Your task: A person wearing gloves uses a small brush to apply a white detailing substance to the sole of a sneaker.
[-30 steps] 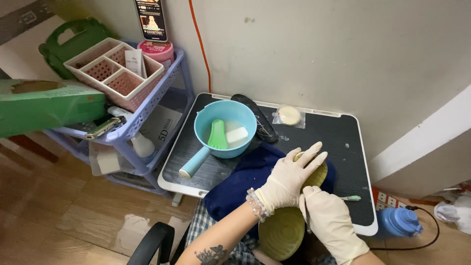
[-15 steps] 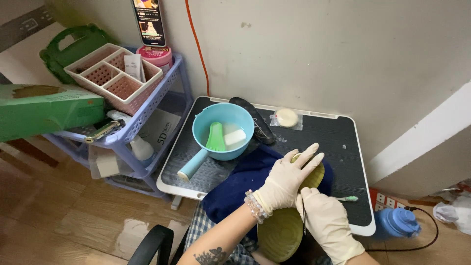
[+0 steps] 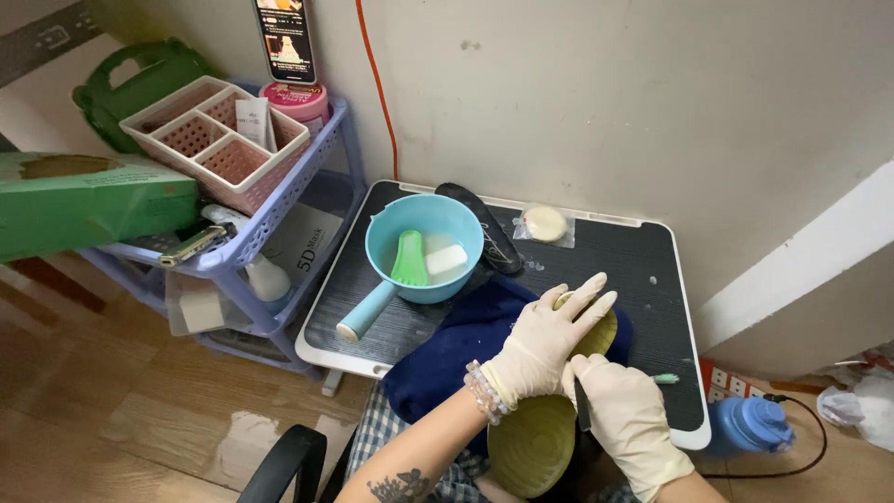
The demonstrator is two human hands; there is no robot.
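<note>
- Change since the earlier views: the hands and the things on the table sit as they did a second ago; only the head camera has drifted slightly, so the scene lies a little lower in view.
- Left hand, in a cream glove with a bead bracelet at the wrist: fingers spread wide and laid flat over the upper end of the yellow-green shoe, pressing it down rather than closing round it.
- Right hand, also gloved: curled narrow around a slim green-tipped tool whose tip points away from the shoe; a dark edge shows under the palm, but what it is cannot be told.
- The shoe lies on a dark blue cloth directly under both hands, at the near edge of the black table; a matching yellow-green sole sits below the wrists, nearer the body.
- Beyond the left hand: a blue basin holding a green brush and a white bar of soap.
- Progress, as judged: the work on the shoe looks mid-course; the brush and soap rest unused in the basin, and no finished surface can be told apart from an unfinished one.
</note>
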